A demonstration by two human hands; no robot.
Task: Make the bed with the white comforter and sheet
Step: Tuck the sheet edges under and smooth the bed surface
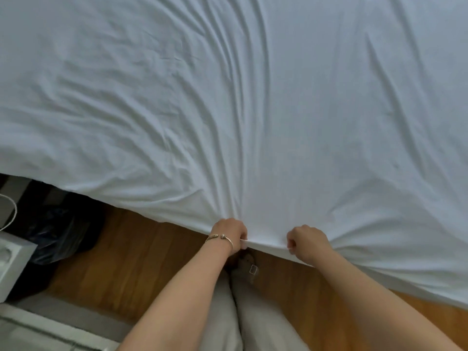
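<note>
Head view: your left hand and right hand clench the sheet hem; pull evenly toward you, flattening the fanned creases.

I find no legible text, label, brand, number or sign; the white box at near left bears only blurred raised shapes, and a small pale tag on the floor is unreadable

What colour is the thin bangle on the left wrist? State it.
Gold-toned metal bangle, with small darker ornaments at its ends; the head view shows it.
</note>
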